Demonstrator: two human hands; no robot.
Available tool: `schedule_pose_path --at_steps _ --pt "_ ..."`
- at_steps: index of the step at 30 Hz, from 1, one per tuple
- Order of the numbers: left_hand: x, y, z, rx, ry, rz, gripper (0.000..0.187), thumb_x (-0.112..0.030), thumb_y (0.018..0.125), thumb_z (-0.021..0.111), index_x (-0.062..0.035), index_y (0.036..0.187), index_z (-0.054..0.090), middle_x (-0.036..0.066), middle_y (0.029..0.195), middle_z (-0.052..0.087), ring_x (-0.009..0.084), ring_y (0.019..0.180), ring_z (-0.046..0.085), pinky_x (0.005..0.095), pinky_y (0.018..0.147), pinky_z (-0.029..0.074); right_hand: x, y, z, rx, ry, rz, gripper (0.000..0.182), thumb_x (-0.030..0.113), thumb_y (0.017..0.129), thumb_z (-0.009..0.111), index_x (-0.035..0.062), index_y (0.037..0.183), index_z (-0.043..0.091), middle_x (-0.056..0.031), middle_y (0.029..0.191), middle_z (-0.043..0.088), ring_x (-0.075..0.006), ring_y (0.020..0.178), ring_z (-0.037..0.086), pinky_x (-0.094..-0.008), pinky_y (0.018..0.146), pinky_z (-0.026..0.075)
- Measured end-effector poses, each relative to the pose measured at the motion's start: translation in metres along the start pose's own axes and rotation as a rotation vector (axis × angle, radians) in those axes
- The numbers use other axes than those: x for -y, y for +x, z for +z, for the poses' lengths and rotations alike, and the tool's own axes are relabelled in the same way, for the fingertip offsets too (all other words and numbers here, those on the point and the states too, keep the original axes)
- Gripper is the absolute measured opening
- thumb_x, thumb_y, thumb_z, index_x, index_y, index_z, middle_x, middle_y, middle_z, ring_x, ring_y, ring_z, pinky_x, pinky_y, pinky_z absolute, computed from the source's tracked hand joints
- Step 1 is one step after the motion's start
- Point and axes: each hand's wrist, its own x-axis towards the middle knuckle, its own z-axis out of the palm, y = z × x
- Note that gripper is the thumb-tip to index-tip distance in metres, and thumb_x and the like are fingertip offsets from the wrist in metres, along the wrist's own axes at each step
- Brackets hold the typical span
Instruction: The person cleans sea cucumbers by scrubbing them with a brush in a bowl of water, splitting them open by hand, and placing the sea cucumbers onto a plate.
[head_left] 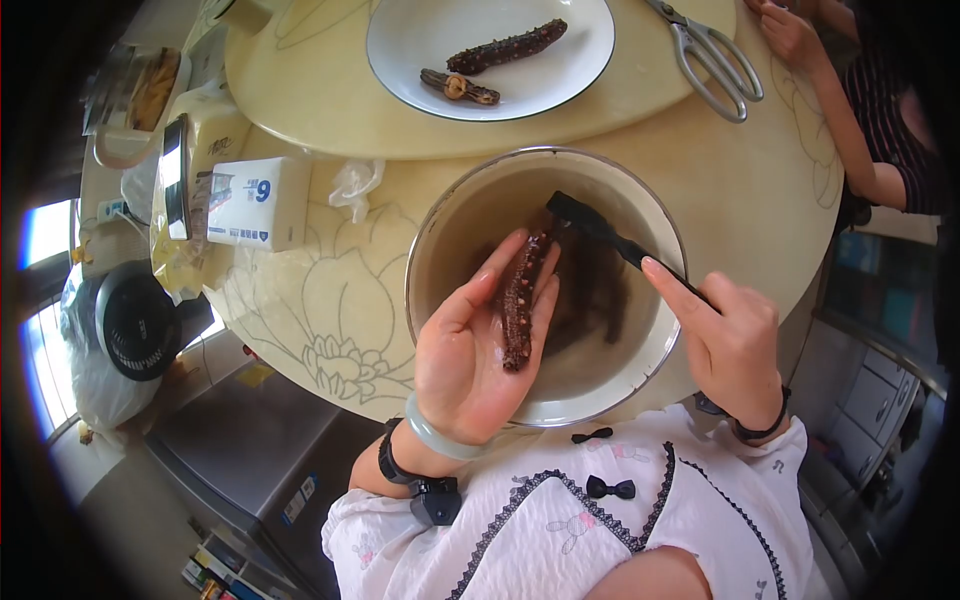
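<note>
A dark, bumpy sea cucumber (pixel 518 300) lies along the palm of my left hand (pixel 470 355), which is turned up with its fingers lightly cupped around it, over the enamel basin (pixel 673 345). My right hand (pixel 728 340) grips the handle of a black brush (pixel 600 228), its index finger stretched along the handle. The brush head is near the upper end of the sea cucumber. Murky water fills the basin, and more dark shapes (pixel 605 290) lie in it, blurred by the water.
A white plate (pixel 540 95) with two dark pieces stands beyond the basin. Scissors (pixel 712 60) lie to its right. Another person's arm (pixel 835 110) is at the upper right. A tissue pack (pixel 258 203) and crumpled plastic (pixel 355 188) are on the left.
</note>
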Motion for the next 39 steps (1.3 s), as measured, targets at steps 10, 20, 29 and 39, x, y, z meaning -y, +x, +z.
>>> schedule_pose_path --at_steps 10,20,29,39 --pt "-0.003 -0.002 -0.004 0.027 0.100 -0.067 0.052 -0.028 0.110 0.035 0.0063 0.149 0.041 0.019 0.150 0.049 0.0285 0.137 0.048 0.0407 0.125 0.031 0.011 -0.004 -0.021 0.202 0.389 -0.124 0.050 0.002 0.074 0.064 0.0130 0.121 0.077 -0.0042 0.065 0.043 -0.0222 0.051 0.043 -0.0371 0.050 0.034" --pt "-0.004 -0.001 -0.005 0.015 0.150 -0.061 0.053 -0.032 0.111 0.034 0.0058 0.147 0.044 0.017 0.150 0.050 0.0274 0.136 0.049 0.0380 0.123 0.034 0.006 0.000 -0.013 0.115 0.269 -0.082 0.059 0.001 0.070 0.064 0.0180 0.125 0.076 -0.0018 0.066 0.046 -0.0213 0.048 0.043 -0.0352 0.048 0.037" --pt "-0.004 -0.002 -0.002 0.021 0.087 -0.071 0.053 -0.031 0.111 0.034 0.0068 0.146 0.046 0.017 0.148 0.052 0.0279 0.138 0.047 0.0379 0.123 0.033 0.005 0.001 -0.008 0.121 0.277 -0.093 0.060 -0.001 0.072 0.064 0.0179 0.128 0.074 -0.0048 0.065 0.035 -0.0219 0.048 0.040 -0.0363 0.047 0.035" --pt "0.005 -0.002 0.009 -0.050 0.199 0.020 0.049 -0.009 0.106 0.040 0.0081 0.151 0.034 0.020 0.153 0.044 0.0287 0.142 0.044 0.0395 0.123 0.036 0.001 0.002 -0.004 -0.013 0.070 0.015 0.063 -0.001 0.075 0.067 0.0191 0.135 0.070 -0.0036 0.063 0.038 -0.0198 0.046 0.041 -0.0345 0.046 0.036"
